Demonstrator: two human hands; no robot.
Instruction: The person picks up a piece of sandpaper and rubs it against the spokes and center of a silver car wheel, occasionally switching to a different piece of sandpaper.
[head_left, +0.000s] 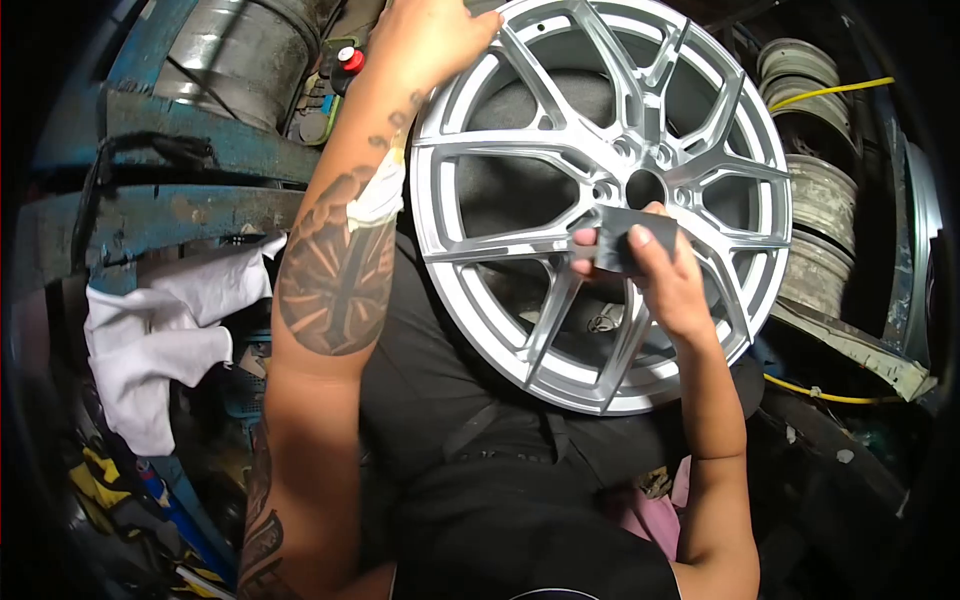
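A silver alloy wheel (460,240) with forked spokes leans across my lap, its face towards me. At its upper left edge is my left hand (435,35), the thumb lying on the outer rim; the frame's top cuts off part of the hand and its other fingers are hidden. Just below the centre hole, my right hand (665,270) pinches a dark grey sheet of sandpaper (625,232) between thumb and fingers. The sheet lies over the spokes' inner ends, and some fingertips show at its left side. Pale tape or cloth (378,195) is wrapped on my left forearm.
Worn wheels (820,215) are stacked on the right, near a yellow hose (830,92). On the left, a blue metal frame (190,125) carries a white cloth (160,350) and, behind it, a metal drum-like barrel (235,60). A red-capped bottle (350,60) stands beside my left forearm.
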